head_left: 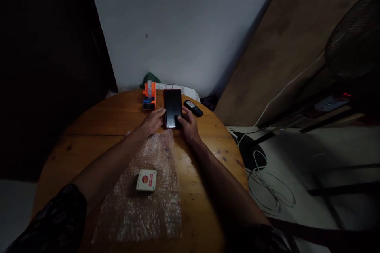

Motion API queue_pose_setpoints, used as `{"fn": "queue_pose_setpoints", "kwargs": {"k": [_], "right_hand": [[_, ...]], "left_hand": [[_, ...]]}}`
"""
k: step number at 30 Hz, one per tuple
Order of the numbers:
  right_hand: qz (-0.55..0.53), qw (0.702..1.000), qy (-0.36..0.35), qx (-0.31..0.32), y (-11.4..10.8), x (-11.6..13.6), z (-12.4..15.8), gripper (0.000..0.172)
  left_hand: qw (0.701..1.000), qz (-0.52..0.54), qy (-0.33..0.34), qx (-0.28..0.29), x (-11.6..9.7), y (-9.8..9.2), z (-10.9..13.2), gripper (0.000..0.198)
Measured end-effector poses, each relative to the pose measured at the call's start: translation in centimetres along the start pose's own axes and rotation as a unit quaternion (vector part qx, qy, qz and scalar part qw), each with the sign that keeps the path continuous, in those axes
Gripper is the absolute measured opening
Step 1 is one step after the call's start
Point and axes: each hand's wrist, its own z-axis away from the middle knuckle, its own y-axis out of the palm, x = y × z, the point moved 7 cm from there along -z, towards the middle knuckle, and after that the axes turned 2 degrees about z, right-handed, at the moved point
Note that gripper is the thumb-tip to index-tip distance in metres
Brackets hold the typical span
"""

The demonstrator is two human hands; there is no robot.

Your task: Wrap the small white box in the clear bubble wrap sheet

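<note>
A smartphone with a dark screen and a reddish edge is held between my two hands near the far side of the table. My left hand grips its left edge, thumb at the side. On the opposite edge, my right hand has its thumb over the lower right of the screen. Nearer to me, a sheet of bubble wrap lies flat under my left forearm. A small pale box with a red print rests on it.
An orange tape dispenser with a blue base stands left of the phone, a dark remote control to its right. Printed paper and a green bag lie by the wall. White cable coils on the floor below a fan.
</note>
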Motion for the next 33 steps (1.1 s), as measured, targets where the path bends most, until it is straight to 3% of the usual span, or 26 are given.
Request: {"fn": "queue_pose_setpoints", "kwargs": {"k": [16,23,33], "right_hand": [[0.028,0.999,-0.023,-0.010,0.3,-0.3,0.1,0.061],[0.019,0.999,-0.026,-0.010,0.4,-0.2,0.2,0.061],[0.015,0.999,-0.007,-0.046,-0.2,0.8,0.6,0.050]], "left_hand": [[1.000,0.001,0.011,0.021,0.2,-0.4,0.2,0.015],[0.999,0.045,0.007,0.011,0.2,-0.2,-0.2,0.007],[0.998,0.047,0.006,0.034,0.2,-0.3,-0.6,0.006]]}}
